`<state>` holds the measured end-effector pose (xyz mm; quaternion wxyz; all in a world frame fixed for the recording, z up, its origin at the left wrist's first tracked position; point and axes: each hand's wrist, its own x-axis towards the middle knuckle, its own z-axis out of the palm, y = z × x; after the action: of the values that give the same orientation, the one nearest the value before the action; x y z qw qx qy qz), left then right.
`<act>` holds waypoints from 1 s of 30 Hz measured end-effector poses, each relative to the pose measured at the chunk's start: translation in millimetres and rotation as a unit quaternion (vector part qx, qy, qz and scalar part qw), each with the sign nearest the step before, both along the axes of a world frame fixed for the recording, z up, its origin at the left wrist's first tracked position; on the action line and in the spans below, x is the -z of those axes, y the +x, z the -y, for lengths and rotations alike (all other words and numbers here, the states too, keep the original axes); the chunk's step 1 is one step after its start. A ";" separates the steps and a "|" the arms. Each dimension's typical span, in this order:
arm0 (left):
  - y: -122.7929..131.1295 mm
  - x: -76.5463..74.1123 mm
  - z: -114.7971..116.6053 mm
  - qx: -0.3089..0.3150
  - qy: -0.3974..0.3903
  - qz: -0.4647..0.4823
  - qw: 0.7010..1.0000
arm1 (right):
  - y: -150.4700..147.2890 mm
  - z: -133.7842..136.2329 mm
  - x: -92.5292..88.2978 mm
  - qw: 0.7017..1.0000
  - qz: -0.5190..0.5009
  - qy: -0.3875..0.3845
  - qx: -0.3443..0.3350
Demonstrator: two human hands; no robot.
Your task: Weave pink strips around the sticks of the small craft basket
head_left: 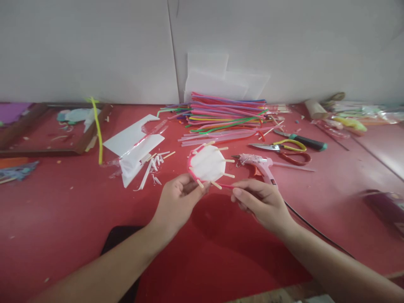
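Observation:
A round white paper disc [208, 163] with several short wooden sticks round its rim is held above the table. My left hand [181, 195] pinches its lower left edge between thumb and fingers. A pink pipe cleaner [190, 162] runs along the disc's left side, bent around the sticks there. Its free end stretches right below the disc, and my right hand [257, 198] is closed on that end. On the disc's right side the sticks stand bare. Just beyond my right hand lies a pink glue gun [257, 162], its nozzle pointing toward the disc.
A bundle of coloured pipe cleaners [227, 113] lies at the back. Scissors [280, 149] and a dark-handled cutter [307, 142] are at the right. Cut white paper [132, 147] and scraps [153, 166] lie left. A wooden tray [41, 151] stands far left, a dark flat object [121, 237] near my left forearm.

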<state>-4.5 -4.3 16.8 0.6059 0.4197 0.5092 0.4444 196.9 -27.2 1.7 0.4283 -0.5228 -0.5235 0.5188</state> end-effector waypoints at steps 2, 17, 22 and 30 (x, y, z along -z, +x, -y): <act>-0.5 -2.6 -0.4 0.003 0.022 -0.042 0.999 | -0.7 3.6 -0.7 1.000 -0.009 0.010 -0.012; 0.4 9.1 4.6 0.008 0.109 -0.171 0.979 | -9.6 10.1 -10.2 0.998 0.041 0.049 -0.017; -0.4 11.8 7.5 0.021 0.110 -0.218 0.969 | -12.0 11.1 -13.8 0.934 0.216 0.284 -0.022; 3.2 10.3 9.3 0.037 0.096 -0.226 0.969 | -15.5 15.8 -17.8 0.785 0.416 0.459 0.002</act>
<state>-1.3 -13.6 6.5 0.4481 0.5841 0.5718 0.3620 181.4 -43.0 19.4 0.3594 -0.4304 -0.8264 -0.0516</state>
